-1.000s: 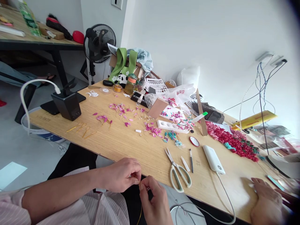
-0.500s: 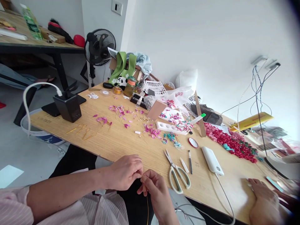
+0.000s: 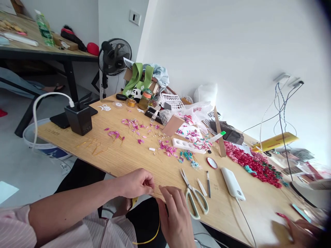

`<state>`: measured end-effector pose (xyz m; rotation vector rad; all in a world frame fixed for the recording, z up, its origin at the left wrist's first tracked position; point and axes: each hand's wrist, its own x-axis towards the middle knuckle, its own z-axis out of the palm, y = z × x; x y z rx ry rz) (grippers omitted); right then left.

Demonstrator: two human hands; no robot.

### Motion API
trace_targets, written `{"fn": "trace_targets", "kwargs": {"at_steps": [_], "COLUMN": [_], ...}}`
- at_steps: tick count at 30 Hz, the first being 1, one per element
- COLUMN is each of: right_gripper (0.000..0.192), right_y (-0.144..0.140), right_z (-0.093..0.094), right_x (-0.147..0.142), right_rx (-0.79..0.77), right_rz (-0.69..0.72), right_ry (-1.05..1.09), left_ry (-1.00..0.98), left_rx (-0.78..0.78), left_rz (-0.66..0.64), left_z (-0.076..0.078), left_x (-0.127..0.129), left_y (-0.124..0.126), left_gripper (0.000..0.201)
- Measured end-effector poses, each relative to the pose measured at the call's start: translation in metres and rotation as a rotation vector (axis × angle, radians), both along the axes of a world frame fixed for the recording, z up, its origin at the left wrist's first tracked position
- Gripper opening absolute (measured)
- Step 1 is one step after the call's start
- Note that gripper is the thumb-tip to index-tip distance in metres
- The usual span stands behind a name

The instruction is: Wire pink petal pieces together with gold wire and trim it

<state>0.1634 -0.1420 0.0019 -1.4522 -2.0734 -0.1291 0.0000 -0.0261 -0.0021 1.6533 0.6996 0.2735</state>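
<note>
Over the front edge of the table, my left hand [image 3: 139, 182] is closed in a pinch on a thin golden wire [image 3: 155, 194]. The fine strand spans the short gap toward my right hand [image 3: 176, 213]. That hand is open, its fingers stretched out and the thumb apart, close beside the wire. A loose yellow length of the wire curves down over my dark trousers. White-handled scissors [image 3: 193, 196] lie just beyond my right hand with their blades slightly apart. Next to them are a small white tube [image 3: 201, 187] and a black pen [image 3: 208, 184].
Pink petals [image 3: 167, 148] and teal pieces [image 3: 188, 155] lie scattered mid-table. Bent golden wires [image 3: 93, 146] rest at the left, near a black charger block [image 3: 78, 119]. A white power bank [image 3: 232, 183] trails a cable. Another person's hand [image 3: 301, 230] holds something red at the right.
My right hand has opened out of its pinch, its fingers now extended. The hanging wire has swung into a curve to the left. The other person's hand has shifted, with a red item now visible.
</note>
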Motion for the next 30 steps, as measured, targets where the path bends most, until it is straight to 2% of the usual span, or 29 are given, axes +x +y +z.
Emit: {"fn": "trace_targets", "kwargs": {"at_steps": [4,10,14,18,20,22,26,28,30], "right_gripper": [0.014,0.018,0.02,0.019,0.018,0.02,0.033,0.037,0.04], "right_y": [0.003,0.005,0.005,0.004,0.003,0.002,0.002,0.003,0.003], "right_z": [0.003,-0.003,-0.005,-0.004,-0.004,-0.004,-0.007,-0.009,-0.01], "right_x": [-0.006,-0.009,-0.014,-0.021,-0.022,-0.022,-0.015,-0.013,-0.013], "right_rx": [0.065,0.075,0.085,0.034,-0.03,-0.159,-0.578,-0.695,-0.725], "right_rz": [0.066,0.064,0.039,-0.01,-0.046,-0.111,-0.232,-0.236,-0.231], "right_ry": [-0.125,-0.14,-0.05,0.171,0.308,0.454,0.827,0.97,1.021], "left_ry": [0.011,0.006,-0.01,-0.019,-0.031,-0.071,-0.183,-0.194,-0.166], "left_rx": [-0.021,-0.033,0.016,0.156,0.263,0.383,0.609,0.645,0.601], "left_rz": [-0.018,0.019,0.063,0.092,0.099,0.093,0.068,0.06,0.061], "left_z": [-0.002,-0.002,-0.003,0.004,0.006,0.005,-0.005,-0.008,-0.007], "left_x": [-0.001,0.001,0.002,0.0,-0.001,-0.002,-0.001,-0.001,0.0], "left_y": [-0.001,-0.007,-0.013,-0.017,-0.019,-0.021,-0.026,-0.028,-0.026], "left_gripper": [0.004,0.001,0.002,0.006,0.007,0.009,0.014,0.015,0.013]}}
